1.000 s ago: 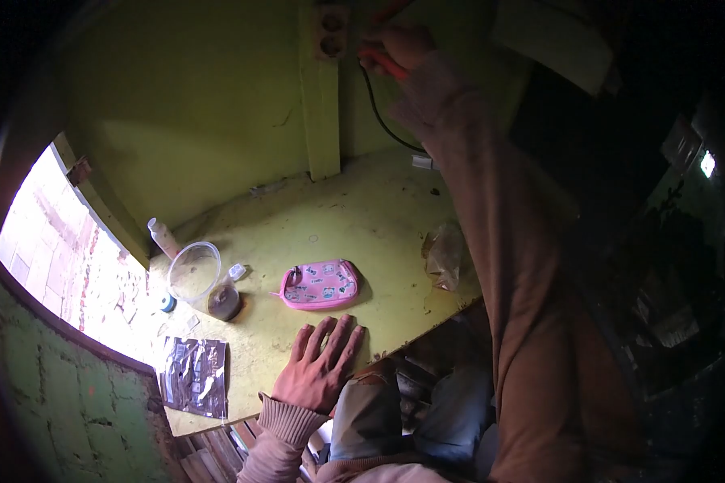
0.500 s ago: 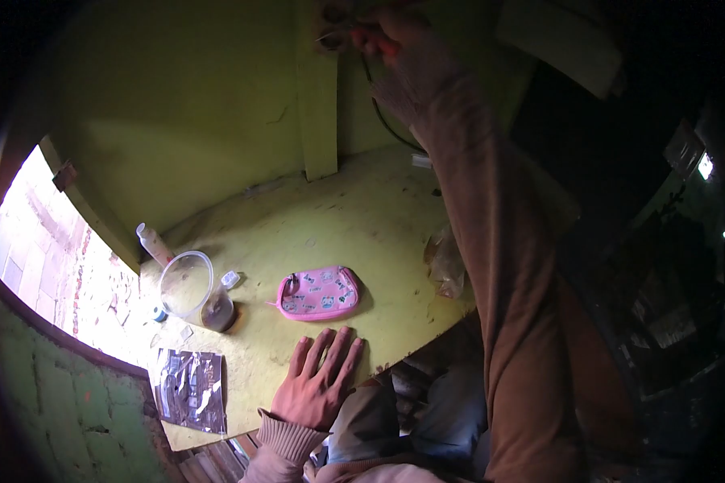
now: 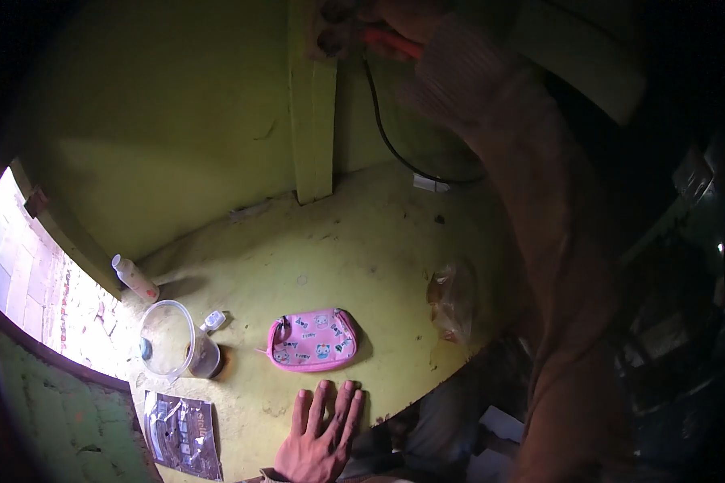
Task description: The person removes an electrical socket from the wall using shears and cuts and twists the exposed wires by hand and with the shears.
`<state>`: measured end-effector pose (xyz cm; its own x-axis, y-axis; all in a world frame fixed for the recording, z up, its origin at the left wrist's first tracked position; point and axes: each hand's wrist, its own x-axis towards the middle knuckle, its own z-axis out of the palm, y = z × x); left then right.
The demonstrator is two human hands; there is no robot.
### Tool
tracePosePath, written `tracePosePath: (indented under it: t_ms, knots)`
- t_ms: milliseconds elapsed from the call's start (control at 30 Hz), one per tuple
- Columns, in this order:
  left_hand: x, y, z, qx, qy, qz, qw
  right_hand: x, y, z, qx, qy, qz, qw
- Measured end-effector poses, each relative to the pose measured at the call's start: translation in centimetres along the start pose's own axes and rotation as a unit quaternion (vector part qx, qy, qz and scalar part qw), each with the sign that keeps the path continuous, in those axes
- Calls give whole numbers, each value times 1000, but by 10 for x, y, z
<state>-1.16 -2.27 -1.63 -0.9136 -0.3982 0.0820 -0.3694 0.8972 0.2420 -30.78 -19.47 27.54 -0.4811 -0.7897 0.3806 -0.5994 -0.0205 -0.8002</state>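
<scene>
My left hand (image 3: 318,435) lies flat on the yellow-green table with its fingers stretched out. Just beyond its fingertips is a pink zip pouch (image 3: 312,341) printed with small cartoon figures. My right hand (image 3: 403,20) is raised at the top, in shadow, beside a wooden post (image 3: 312,129). Its fingers are wrapped round a red-handled tool (image 3: 392,41); the tool's far end is too dark to make out. Close to that hand, two dark round fittings (image 3: 331,40) sit on the post. A black cable (image 3: 381,129) hangs down below it.
On the left of the table (image 3: 362,266) stand a clear plastic cup (image 3: 167,342) with dark liquid and a leaning white bottle (image 3: 135,278). A shiny dark packet (image 3: 183,435) lies near the front edge. A crumpled clear bag (image 3: 451,302) is at the right.
My view has shifted, so the table things appear lower. My right hand stays up by the post with the red-handled tool, its forearm now further right. My left hand still rests flat.
</scene>
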Motion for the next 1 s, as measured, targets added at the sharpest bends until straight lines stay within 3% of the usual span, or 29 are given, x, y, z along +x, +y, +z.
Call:
tracePosePath:
  t_ms: [100, 133, 167, 200, 267, 400, 467, 500, 567, 600, 667, 700, 767, 800, 833, 867, 1000]
  knots:
    - [0, 2, 8, -1, 0, 0, 1000, 13, 8, 7, -49, 67, -27, 996]
    - [0, 3, 25, 25, 91, -3, 996, 41, 24, 11, -198, 142, -167, 955]
    - [0, 4, 34, 52, 180, -5, 982, 43, 23, 9, -267, 171, -236, 918]
    - [2, 5, 23, 53, 180, -7, 982, 32, 14, 10, -335, 211, -299, 868]
    - [0, 4, -1, 18, -4, 0, 1000, 2, -16, -6, -476, -66, -171, 860]
    - [-6, -2, 10, 16, 5, 6, 1000, -21, -15, -3, -493, -81, -202, 842]
    - [-6, -2, 13, 77, 23, 21, 997, 2, 10, -7, -642, -78, -445, 619]
    - [-8, -2, 13, 65, 47, 23, 997, 7, 16, -10, -644, -76, -444, 618]
    - [-10, -4, 13, 61, 73, 33, 995, 11, 32, -12, -686, 38, -577, 441]
    - [-11, -4, 11, 52, 76, 32, 995, 12, 37, -10, -686, 40, -580, 438]
    - [-12, -4, 11, 50, 85, 30, 995, 14, 52, -4, -506, 129, -530, 668]
    - [-11, -5, 12, 48, 90, 31, 994, 25, 64, -7, -505, 127, -533, 667]
    - [-11, -5, 15, 50, 93, 30, 994, 46, 86, -15, -415, 149, -469, 765]
    - [-11, -6, 16, 53, 93, 31, 994, 36, 80, -15, -414, 148, -468, 766]
    - [-11, -7, 17, 52, 92, 31, 994, 17, 64, -18, -268, 69, -295, 915]
    - [-11, -7, 18, 59, 95, 33, 993, 3, 53, -19, -101, -16, -100, 990]
    - [-10, -6, 16, 60, 96, 32, 993, -1, 51, -20, 20, -24, -106, 994]
